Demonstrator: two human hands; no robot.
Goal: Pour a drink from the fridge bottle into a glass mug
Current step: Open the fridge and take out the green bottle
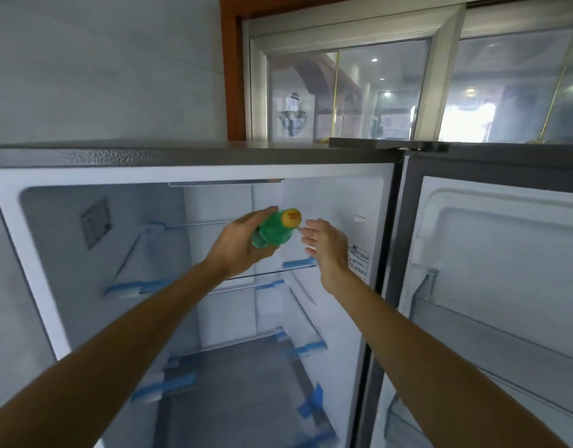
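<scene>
A green bottle point(273, 232) with a yellow cap is held in front of the open fridge point(188, 173), its cap end tilted toward me and up to the right. My left hand point(243, 245) is shut around its body from the left and below. Just right of the cap, my right hand point(325, 244) hovers with fingers apart, holding nothing and not touching the bottle. No glass mug is in view.
The fridge holds glass shelves point(298, 268) with blue tape at the corners. Its door point(491, 286) stands open to the right, with bins in it. Above the fridge top is a window point(349, 92) in a wooden frame; a tiled wall is to the left.
</scene>
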